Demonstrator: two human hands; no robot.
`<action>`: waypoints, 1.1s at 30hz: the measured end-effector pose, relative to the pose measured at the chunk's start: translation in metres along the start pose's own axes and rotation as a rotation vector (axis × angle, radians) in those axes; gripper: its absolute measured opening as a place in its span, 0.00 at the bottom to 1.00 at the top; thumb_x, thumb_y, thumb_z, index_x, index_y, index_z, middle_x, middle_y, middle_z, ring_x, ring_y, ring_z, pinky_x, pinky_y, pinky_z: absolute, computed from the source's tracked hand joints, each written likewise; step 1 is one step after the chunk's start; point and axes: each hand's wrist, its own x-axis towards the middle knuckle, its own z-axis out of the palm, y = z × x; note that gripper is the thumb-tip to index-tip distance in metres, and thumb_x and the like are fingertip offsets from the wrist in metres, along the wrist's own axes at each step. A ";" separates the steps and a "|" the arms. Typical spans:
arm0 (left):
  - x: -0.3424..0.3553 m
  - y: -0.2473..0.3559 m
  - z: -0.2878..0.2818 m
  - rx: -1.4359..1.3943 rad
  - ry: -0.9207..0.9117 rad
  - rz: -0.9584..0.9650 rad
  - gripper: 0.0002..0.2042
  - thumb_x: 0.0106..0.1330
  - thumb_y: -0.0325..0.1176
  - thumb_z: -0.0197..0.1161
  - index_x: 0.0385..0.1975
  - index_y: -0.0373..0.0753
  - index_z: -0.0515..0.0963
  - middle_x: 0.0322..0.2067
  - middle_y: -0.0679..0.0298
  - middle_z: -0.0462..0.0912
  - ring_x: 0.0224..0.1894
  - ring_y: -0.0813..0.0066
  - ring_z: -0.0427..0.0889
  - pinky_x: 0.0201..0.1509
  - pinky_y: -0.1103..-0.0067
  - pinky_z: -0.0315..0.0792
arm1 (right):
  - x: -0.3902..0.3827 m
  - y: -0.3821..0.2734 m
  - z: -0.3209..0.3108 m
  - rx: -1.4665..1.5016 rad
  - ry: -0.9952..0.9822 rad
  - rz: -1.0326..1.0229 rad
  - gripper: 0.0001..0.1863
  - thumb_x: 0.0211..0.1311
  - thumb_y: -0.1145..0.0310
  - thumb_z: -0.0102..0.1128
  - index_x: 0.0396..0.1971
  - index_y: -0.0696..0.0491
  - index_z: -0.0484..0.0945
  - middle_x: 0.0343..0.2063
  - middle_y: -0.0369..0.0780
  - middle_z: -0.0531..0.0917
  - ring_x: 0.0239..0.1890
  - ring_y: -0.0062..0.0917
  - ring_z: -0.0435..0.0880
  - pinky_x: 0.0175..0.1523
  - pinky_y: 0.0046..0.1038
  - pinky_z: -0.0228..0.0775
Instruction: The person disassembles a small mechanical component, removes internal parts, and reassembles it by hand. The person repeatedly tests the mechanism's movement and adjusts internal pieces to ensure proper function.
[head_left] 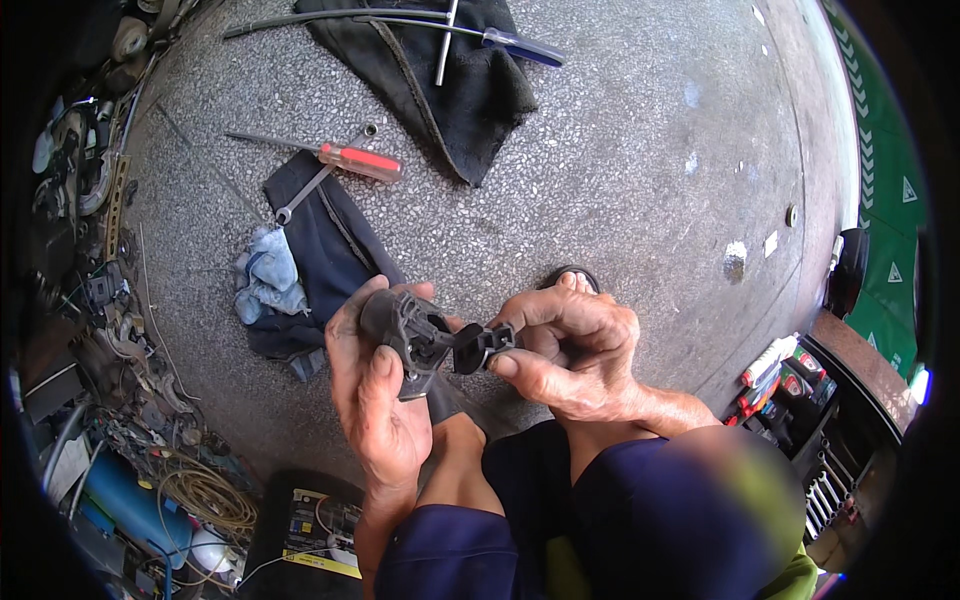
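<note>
My left hand (pixel 378 405) is wrapped round a dark, rounded plastic housing (pixel 403 335) with an open, ribbed side turned to the right. Between the thumb and fingers of my right hand (pixel 570 350) is a small black plastic piece (pixel 485 347) that looks like a connector. The two parts meet or nearly touch in front of my knees; I cannot tell whether they are joined. Beyond my left hand a dark cloth (pixel 325 225) lies on the floor, with a light blue rag (pixel 270 275) on its left side.
A red-handled screwdriver (pixel 360 161) and a wrench (pixel 305 193) lie ahead. Farther off, a black cloth (pixel 440 90) bears a blue-handled screwdriver (pixel 523 46) and a metal T-bar (pixel 446 45). Piled parts (pixel 110 340) line the left; a tool cabinet (pixel 860 380) stands at right.
</note>
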 end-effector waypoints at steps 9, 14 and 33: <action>-0.006 0.003 0.003 0.050 0.072 0.044 0.26 0.68 0.40 0.48 0.62 0.32 0.58 0.54 0.46 0.72 0.46 0.59 0.80 0.45 0.70 0.76 | 0.000 -0.015 0.000 -0.114 -0.064 -0.100 0.12 0.45 0.67 0.72 0.28 0.59 0.82 0.07 0.30 0.68 0.11 0.13 0.68 0.24 0.21 0.61; -0.007 0.007 0.000 -0.048 0.015 -0.029 0.27 0.67 0.42 0.51 0.62 0.34 0.59 0.52 0.45 0.71 0.45 0.56 0.80 0.42 0.69 0.78 | 0.000 -0.006 -0.009 0.049 -0.082 -0.437 0.13 0.44 0.67 0.69 0.24 0.62 0.78 0.07 0.32 0.71 0.07 0.17 0.69 0.14 0.20 0.56; -0.003 0.011 -0.003 -0.127 -0.037 -0.072 0.25 0.69 0.41 0.47 0.62 0.34 0.60 0.54 0.47 0.72 0.50 0.56 0.78 0.47 0.72 0.77 | -0.002 -0.022 -0.004 -0.183 -0.016 -0.296 0.12 0.40 0.68 0.70 0.25 0.59 0.80 0.09 0.33 0.74 0.09 0.18 0.71 0.21 0.21 0.63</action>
